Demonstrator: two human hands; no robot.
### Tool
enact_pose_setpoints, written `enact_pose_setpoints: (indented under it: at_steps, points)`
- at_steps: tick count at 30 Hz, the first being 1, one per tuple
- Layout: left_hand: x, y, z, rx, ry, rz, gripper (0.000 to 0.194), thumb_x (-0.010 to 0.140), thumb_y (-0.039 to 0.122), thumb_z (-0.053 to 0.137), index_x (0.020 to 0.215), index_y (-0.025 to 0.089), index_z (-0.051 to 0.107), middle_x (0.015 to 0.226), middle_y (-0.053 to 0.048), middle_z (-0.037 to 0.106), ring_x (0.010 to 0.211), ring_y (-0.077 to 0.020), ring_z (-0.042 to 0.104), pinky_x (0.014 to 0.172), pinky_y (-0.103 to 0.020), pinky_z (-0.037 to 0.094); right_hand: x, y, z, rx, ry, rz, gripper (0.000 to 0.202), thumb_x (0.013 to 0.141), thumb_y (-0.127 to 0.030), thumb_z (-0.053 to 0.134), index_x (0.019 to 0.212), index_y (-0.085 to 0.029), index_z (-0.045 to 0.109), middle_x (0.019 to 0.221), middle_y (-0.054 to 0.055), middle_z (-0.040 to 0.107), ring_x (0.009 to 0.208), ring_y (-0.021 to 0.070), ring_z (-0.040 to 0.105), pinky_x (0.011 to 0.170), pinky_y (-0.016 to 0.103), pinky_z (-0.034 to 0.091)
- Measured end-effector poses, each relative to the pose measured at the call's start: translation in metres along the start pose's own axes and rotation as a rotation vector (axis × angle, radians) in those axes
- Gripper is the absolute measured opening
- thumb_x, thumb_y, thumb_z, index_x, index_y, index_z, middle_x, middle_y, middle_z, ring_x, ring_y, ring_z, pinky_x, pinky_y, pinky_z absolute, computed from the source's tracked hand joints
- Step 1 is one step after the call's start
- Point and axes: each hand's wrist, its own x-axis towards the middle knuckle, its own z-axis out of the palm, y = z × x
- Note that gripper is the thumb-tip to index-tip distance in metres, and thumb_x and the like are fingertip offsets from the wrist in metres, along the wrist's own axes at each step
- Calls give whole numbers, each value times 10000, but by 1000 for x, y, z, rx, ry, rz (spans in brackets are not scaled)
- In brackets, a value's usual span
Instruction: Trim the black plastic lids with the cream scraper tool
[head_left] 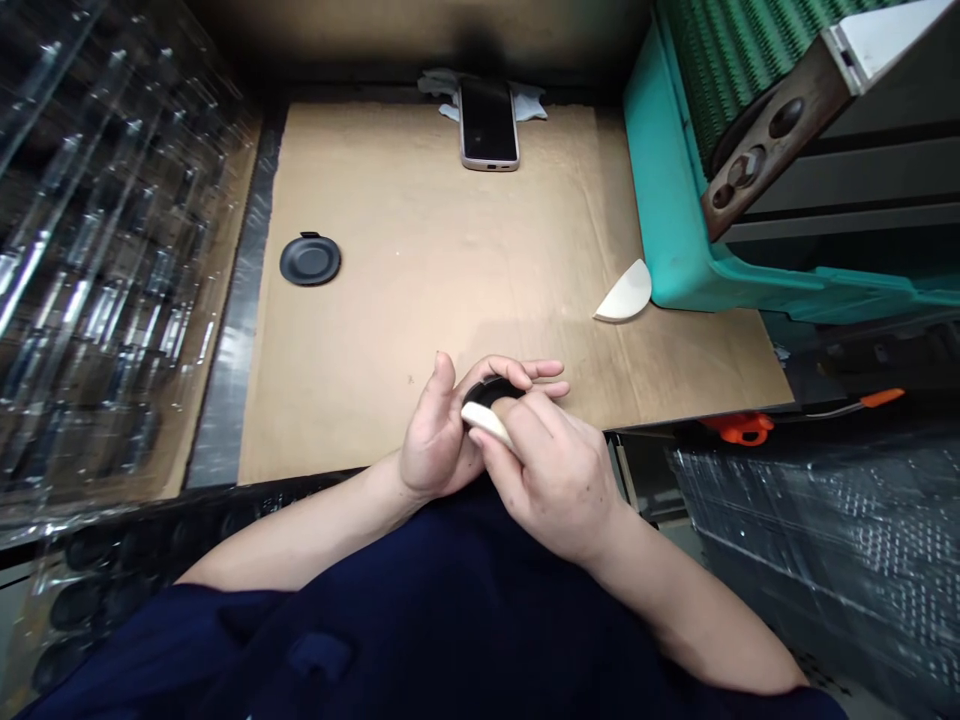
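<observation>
My left hand cups a black round part near the front edge of the cardboard, its thumb raised and two fingers stretched out. My right hand pinches a white pad against that black part, with the index finger reaching into it. Much of the pad and the part is hidden by my fingers. On the cardboard at the left lies a black round lid with a small tab. A white half-round piece rests at the right, beside the green crate.
A cardboard sheet covers the worktop. At its back a phone lies on a crumpled white cloth. The green crate stands right, with a metal bracket over it. Clear plastic trays are stacked left; an orange-handled tool lies lower right.
</observation>
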Motion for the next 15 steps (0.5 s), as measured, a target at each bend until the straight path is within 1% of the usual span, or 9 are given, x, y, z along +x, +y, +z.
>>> enact_pose_setpoints:
  at_steps: [2,5,7,9,11,13,15]
  points:
    - [0,0,1,14,16,16,655,1001,670,259,1018,152,660,1390,-181,597,1344,-376,543,1167,-558,365,0,0,2,1,33,21,218,1021,-281,509,931,-150,658,778,31,596,689,159,569,653,297,443]
    - [0,-1,1,8,56,38,606,1005,645,309,1003,154,666,1389,-180,594,1363,-374,525,1156,-549,384,-5,0,3,26,-50,-16,212,1018,-262,506,910,-155,655,765,27,581,676,157,555,636,298,429]
    - [1,-2,1,-11,77,54,566,1015,610,329,1005,159,669,1395,-171,586,1380,-366,510,1170,-541,372,-9,1,2,37,-89,-13,201,1012,-254,515,915,-153,659,772,28,582,677,156,557,626,299,422]
    - [1,-4,0,-15,81,75,500,1024,560,364,1016,163,669,1414,-163,572,1404,-359,487,1192,-540,346,-13,2,1,41,-87,26,192,1012,-254,523,947,-145,667,797,37,595,694,157,570,635,294,429]
    - [1,-6,-2,7,83,102,393,1024,482,430,1030,167,664,1439,-156,555,1430,-356,457,1210,-547,318,-16,2,1,40,-74,45,184,1011,-247,527,977,-137,671,812,43,606,706,156,577,649,288,437]
    - [0,-7,-2,30,95,123,289,1019,394,473,1039,173,657,1453,-147,551,1450,-344,437,1227,-546,291,-17,3,1,29,-66,22,174,1008,-233,531,971,-136,672,773,31,591,682,152,559,638,288,428]
    - [0,-6,-3,14,104,120,262,1029,349,456,1045,176,652,1452,-144,560,1461,-326,430,1244,-536,262,-17,7,0,-7,-65,-8,169,1003,-226,540,925,-148,668,731,18,571,654,151,539,617,294,407]
